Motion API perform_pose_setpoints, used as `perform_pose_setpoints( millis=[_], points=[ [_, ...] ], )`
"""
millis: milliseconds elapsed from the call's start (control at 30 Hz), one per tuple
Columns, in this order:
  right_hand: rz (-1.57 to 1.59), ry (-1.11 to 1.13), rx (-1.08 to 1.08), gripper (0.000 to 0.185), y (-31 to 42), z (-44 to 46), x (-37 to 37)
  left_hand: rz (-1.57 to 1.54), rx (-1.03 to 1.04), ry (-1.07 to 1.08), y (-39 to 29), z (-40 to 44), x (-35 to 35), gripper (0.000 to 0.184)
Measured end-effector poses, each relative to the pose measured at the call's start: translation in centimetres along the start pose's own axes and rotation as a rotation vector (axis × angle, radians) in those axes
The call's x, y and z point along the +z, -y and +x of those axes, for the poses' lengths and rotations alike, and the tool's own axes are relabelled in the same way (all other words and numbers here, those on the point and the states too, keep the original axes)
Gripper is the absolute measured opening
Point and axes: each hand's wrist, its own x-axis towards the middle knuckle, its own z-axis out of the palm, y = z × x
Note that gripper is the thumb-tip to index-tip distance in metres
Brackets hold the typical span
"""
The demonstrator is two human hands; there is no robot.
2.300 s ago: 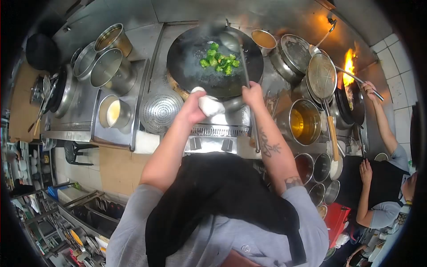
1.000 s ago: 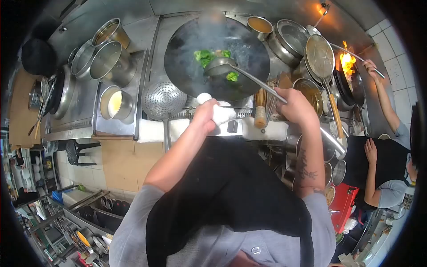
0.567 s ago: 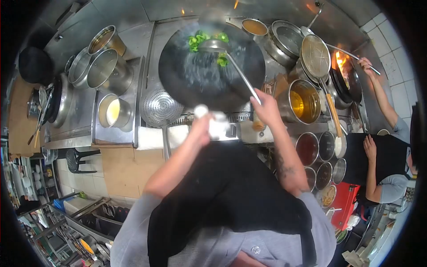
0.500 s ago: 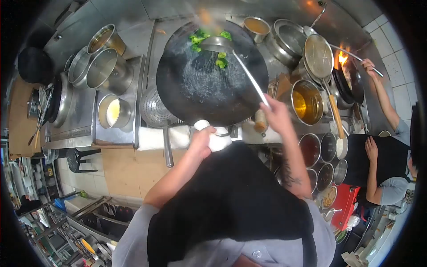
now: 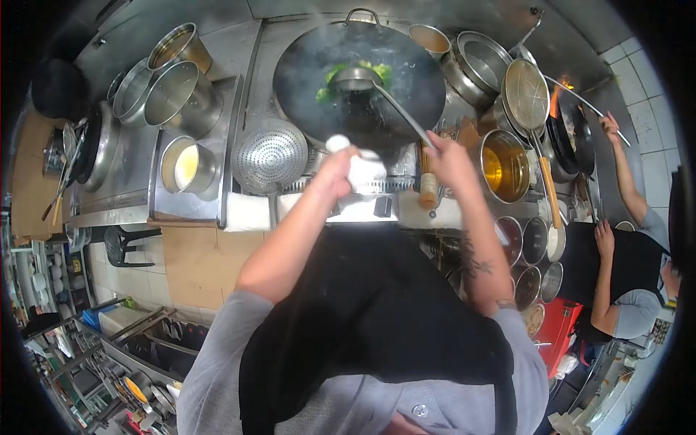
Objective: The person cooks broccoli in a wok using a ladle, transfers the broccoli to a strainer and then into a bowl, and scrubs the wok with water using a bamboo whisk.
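Left hand round cloth near wok rim, right hand round ladle, room alongside

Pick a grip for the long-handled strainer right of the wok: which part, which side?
I'd take the strainer by its tan handle, mid-length, from above and the front. The handle is long, slim and points frontward, with the wide round head at the far end. The pot of golden liquid sits close on its left, so I'd avoid sweeping in from there.

The wok is metal, the ladle smooth metal (faintly glossy), the rag matt cloth.
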Motion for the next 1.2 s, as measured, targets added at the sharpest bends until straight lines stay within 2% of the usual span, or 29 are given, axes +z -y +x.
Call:
perform_pose_setpoints(
  millis=[33, 67, 100, 167, 267, 300, 400, 433, 500, 567, 600, 633, 700, 767, 800, 833, 900, 933, 967, 1033, 1067, 1100, 1167, 1200],
  points=[
    [0.066, -0.054, 0.017, 0.044, 0.5, -0.1, 1.4, 0.054, -0.037, 0.008, 1.5, -1.4, -0.6, 0.021],
    [0.099, -0.054, -0.001, 0.044, 0.7, -0.8, 1.1, -0.024, 0.005, 0.006, 3.8, -2.5, -1.8, 0.021],
    [0.135, -0.058, -0.024, 0.044, 1.0, -1.5, 0.6, -0.012, 0.022, -0.112, 4.8, -5.2, -1.3, 0.024],
    [0.202, -0.020, -0.084, 0.044, 0.0, -3.3, -2.6, -0.029, 0.195, -0.141, 6.9, -6.0, -2.6, 0.027],
    [0.208, 0.195, -0.018, 0.043, 1.2, -5.7, -9.5, -0.082, 0.070, -0.081, 3.6, -6.5, -0.4, 0.024],
    [0.235, 0.236, -0.011, 0.043, 0.9, -5.7, -10.5, -0.080, 0.042, -0.065, 2.5, -5.5, 0.1, 0.024],
    [0.040, 0.268, 0.052, 0.041, 2.7, -4.3, -10.5, -0.026, 0.055, -0.090, 0.2, -2.2, 1.3, 0.018],
    [-0.056, 0.249, 0.048, 0.040, 2.4, -3.1, -8.8, -0.016, 0.064, -0.076, -0.2, -1.1, 1.2, 0.017],
    [0.141, 0.116, 0.050, 0.041, 1.3, -1.3, -4.3, -0.002, 0.064, -0.045, -0.2, -2.4, 1.4, 0.016],
    [0.302, 0.001, -0.013, 0.044, -0.4, -0.7, 0.3, -0.004, 0.076, -0.039, 2.9, -3.6, 0.0, 0.017],
    [0.252, -0.094, -0.083, 0.044, 0.1, -1.9, 0.3, 0.019, 0.071, -0.124, 4.8, -4.6, -0.9, 0.018],
    [0.269, -0.172, -0.196, 0.042, -1.6, -2.7, 1.4, 0.016, 0.127, -0.052, 6.8, -4.4, -2.5, 0.023],
    [0.530, -0.062, -0.114, 0.031, -2.3, -4.7, 1.0, 0.034, 0.227, -0.075, 6.5, -5.8, -1.7, 0.028],
    [1.010, 0.272, 0.316, 0.018, 0.2, -7.3, -3.1, -0.164, 0.019, -0.037, 3.1, -5.7, 0.4, 0.022],
    [1.038, 0.260, 0.332, 0.012, 1.6, -7.9, -4.0, -0.100, -0.082, -0.010, 0.6, -4.6, 1.6, 0.025],
    [1.070, 0.262, 0.291, 0.014, 2.3, -8.2, -4.4, -0.036, 0.012, -0.090, -0.4, -2.3, 2.4, 0.030],
    [0.988, 0.216, 0.200, 0.015, 3.8, -9.3, -5.7, -0.064, -0.050, -0.144, 0.6, -5.3, 3.0, 0.024],
    [0.961, 0.221, 0.255, 0.014, 5.4, -10.8, -7.9, -0.077, -0.062, -0.160, 0.2, -6.7, 4.0, 0.022],
    [0.997, 0.238, 0.358, 0.019, 5.8, -11.9, -9.3, -0.031, -0.003, -0.176, 1.7, -9.3, 4.0, 0.021],
    [1.057, 0.238, 0.331, 0.031, 5.3, -13.9, -10.5, -0.090, 0.121, -0.141, 4.0, -12.1, 4.0, 0.023],
    [1.031, 0.239, 0.336, 0.038, 4.5, -14.0, -10.4, -0.108, 0.054, -0.047, 3.5, -12.3, 4.1, 0.025],
    [0.987, 0.226, 0.317, 0.036, 4.9, -13.8, -10.5, -0.128, -0.036, -0.128, 2.5, -11.6, 4.6, 0.024],
    [1.034, 0.252, 0.303, 0.037, 5.3, -12.7, -10.4, -0.181, -0.125, -0.058, -0.4, -5.8, 4.2, 0.024],
    [1.097, 0.264, 0.309, 0.037, 5.2, -11.8, -10.2, -0.165, -0.119, -0.059, -0.1, -5.8, 3.5, 0.024]
  ],
)
